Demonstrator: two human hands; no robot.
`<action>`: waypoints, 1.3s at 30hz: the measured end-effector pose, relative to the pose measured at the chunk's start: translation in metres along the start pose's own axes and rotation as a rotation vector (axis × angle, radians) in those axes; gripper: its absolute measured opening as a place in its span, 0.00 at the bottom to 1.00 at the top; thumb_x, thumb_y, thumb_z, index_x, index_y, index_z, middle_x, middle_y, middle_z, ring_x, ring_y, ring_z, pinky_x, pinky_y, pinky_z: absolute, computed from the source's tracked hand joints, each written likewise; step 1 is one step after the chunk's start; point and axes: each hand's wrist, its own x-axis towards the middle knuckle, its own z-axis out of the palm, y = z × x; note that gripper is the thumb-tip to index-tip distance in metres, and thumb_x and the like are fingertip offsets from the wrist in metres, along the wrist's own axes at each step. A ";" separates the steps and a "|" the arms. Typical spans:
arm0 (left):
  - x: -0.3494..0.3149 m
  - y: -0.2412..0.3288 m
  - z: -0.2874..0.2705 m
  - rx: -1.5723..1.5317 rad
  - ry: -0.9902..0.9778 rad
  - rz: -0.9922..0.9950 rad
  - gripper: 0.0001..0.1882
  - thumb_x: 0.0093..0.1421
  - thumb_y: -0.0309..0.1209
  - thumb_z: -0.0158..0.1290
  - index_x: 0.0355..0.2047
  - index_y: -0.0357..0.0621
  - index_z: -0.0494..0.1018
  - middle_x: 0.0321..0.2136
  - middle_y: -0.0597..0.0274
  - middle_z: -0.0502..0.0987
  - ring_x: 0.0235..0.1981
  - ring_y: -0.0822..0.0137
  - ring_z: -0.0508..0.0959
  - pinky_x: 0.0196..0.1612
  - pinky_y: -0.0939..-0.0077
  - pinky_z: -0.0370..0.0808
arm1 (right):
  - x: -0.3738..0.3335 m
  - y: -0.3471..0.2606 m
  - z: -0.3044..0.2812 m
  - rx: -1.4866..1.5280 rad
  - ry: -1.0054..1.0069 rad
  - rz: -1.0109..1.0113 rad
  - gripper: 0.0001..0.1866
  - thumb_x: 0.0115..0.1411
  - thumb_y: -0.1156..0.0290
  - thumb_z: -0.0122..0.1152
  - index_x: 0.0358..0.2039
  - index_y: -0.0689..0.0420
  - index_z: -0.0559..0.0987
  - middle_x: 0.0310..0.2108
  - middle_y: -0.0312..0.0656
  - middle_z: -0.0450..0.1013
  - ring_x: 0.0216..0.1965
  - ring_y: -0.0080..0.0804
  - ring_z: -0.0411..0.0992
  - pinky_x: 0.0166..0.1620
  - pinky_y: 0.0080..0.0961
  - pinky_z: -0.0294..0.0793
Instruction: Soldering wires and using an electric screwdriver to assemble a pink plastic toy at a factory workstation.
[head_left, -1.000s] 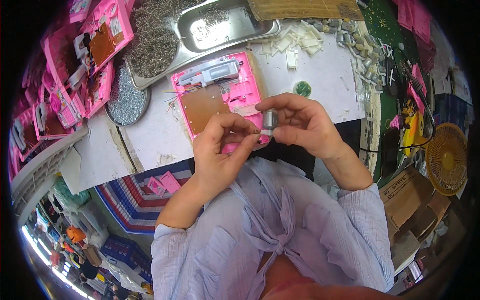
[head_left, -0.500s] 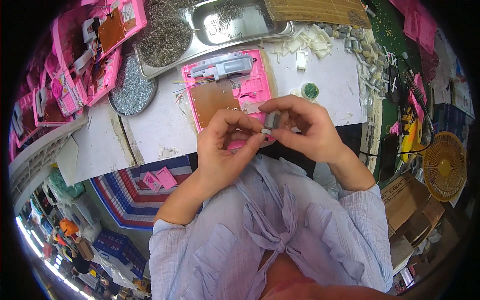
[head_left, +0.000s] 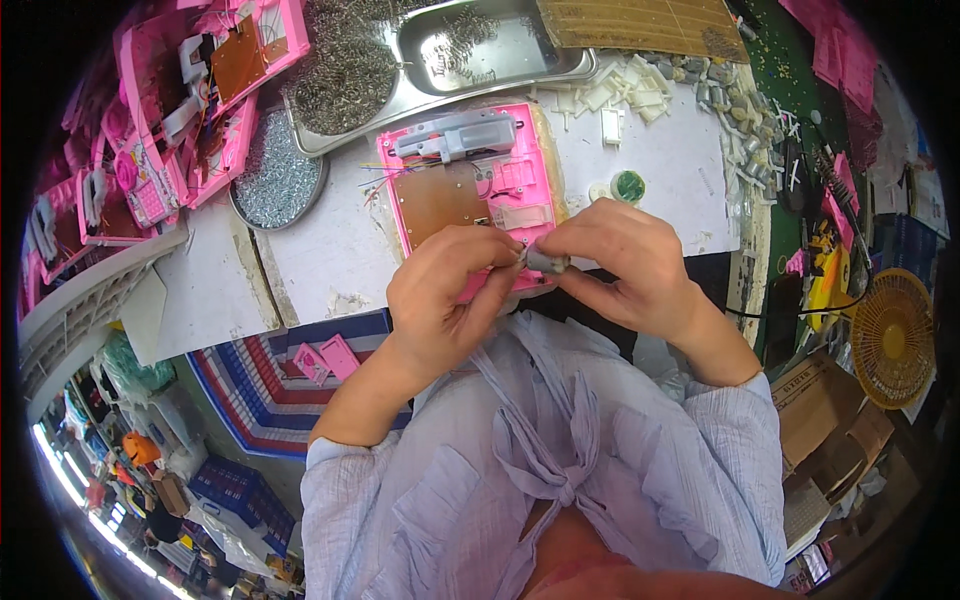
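One grey cylindrical motor [head_left: 546, 263], pinched narrowly by the left hand [head_left: 445, 290] at one end and by the right hand [head_left: 635, 265] at the other, above the near part of an open pink housing [head_left: 513, 175]. On the white bench [head_left: 335, 240], also steel tray [head_left: 410, 105] with springs [head_left: 345, 75]; far right, yellow fan [head_left: 893, 338].

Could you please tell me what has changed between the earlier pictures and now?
The grey metal cylinder in the right hand has turned from upright to nearly sideways, its left end at the left hand's fingertips. No release is visible. The pink casing and metal tray stayed in place; the view shifted slightly.
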 end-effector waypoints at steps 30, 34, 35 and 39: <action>0.005 -0.042 -0.031 0.778 0.037 -0.102 0.09 0.57 0.29 0.64 0.38 0.45 0.78 0.41 0.61 0.77 0.42 0.61 0.77 0.51 0.62 0.62 | 0.006 0.028 -0.010 -0.094 0.111 0.156 0.19 0.49 0.79 0.73 0.44 0.61 0.81 0.45 0.46 0.82 0.44 0.41 0.79 0.48 0.35 0.78; -0.005 -0.039 -0.024 0.714 0.043 -0.105 0.08 0.57 0.28 0.63 0.37 0.46 0.78 0.38 0.62 0.78 0.41 0.61 0.77 0.49 0.61 0.62 | 0.024 0.041 0.001 -0.158 0.092 0.147 0.15 0.49 0.73 0.73 0.40 0.54 0.84 0.45 0.39 0.80 0.49 0.42 0.71 0.53 0.35 0.72; -0.006 -0.037 -0.023 0.717 0.033 -0.112 0.08 0.57 0.28 0.63 0.37 0.46 0.77 0.37 0.62 0.77 0.40 0.61 0.77 0.49 0.61 0.62 | 0.025 0.044 0.004 -0.159 0.087 0.169 0.14 0.49 0.72 0.74 0.39 0.53 0.85 0.47 0.39 0.79 0.51 0.42 0.69 0.55 0.36 0.70; -0.013 -0.034 -0.023 0.743 0.010 -0.101 0.09 0.57 0.28 0.63 0.38 0.47 0.77 0.39 0.62 0.77 0.40 0.60 0.76 0.49 0.61 0.62 | 0.027 0.047 0.011 -0.207 0.045 0.202 0.16 0.47 0.72 0.75 0.39 0.54 0.85 0.51 0.40 0.74 0.56 0.44 0.64 0.62 0.41 0.60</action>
